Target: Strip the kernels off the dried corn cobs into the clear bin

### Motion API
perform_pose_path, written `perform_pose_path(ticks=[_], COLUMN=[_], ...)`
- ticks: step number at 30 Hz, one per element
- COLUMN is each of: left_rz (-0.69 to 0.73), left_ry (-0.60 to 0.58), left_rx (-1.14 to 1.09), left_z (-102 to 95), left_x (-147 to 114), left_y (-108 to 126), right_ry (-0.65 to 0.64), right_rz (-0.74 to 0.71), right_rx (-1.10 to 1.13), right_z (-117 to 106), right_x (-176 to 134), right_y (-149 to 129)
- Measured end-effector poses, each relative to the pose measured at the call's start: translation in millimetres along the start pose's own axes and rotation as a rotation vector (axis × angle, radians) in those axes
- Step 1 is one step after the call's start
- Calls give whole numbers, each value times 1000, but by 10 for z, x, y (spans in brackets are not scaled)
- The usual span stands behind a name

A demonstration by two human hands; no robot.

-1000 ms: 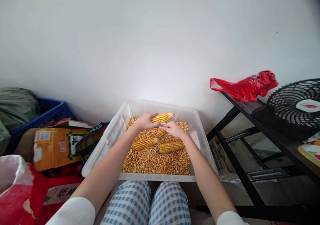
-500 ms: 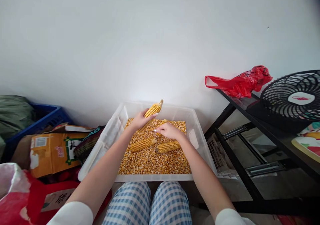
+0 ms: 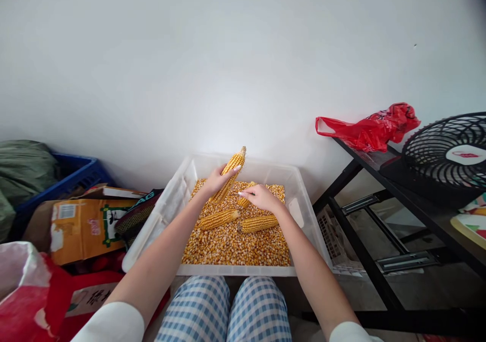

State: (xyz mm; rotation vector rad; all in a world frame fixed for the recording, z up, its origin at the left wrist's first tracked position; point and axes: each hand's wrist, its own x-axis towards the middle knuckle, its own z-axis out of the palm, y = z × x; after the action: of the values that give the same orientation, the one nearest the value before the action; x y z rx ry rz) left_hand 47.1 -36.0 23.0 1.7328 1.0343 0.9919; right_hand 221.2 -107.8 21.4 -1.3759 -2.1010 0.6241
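The left hand is grasping a corn cob, long axis slanting away rightward over the bin, while the right hand is pinching a thin tool beside the corn cob's near end.

A clear plastic tub, close to a white wall, carries a thick, spread layer of loose yellow corn kernels. Two whole corncobs lie on the kernels: a left one and a right one, their ends near each other. Behind them lies a third cob, partly hidden. To the right stands a black table. On its top are a crumpled red plastic bag at the far end, a black round fan beside it, and a colourful item, cut off by the picture's edge.
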Motion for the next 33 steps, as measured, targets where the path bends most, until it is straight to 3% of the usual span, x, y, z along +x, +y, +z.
perform_pose_path(ticks=[6,18,33], left_rz=[-48,45,219], left_ry=[-116,-117,-161], left_rx=[-94,-36,383], left_z=[-12,-18,14], left_x=[-15,5,-75], left_y=[-7,-9,-60], right_ry=[60,89,-78], right_rz=[5,-26,-45], right_rx=[41,65,105], right_z=[-77,-11,71], right_x=[4,8,44], right_y=[9,-19,113])
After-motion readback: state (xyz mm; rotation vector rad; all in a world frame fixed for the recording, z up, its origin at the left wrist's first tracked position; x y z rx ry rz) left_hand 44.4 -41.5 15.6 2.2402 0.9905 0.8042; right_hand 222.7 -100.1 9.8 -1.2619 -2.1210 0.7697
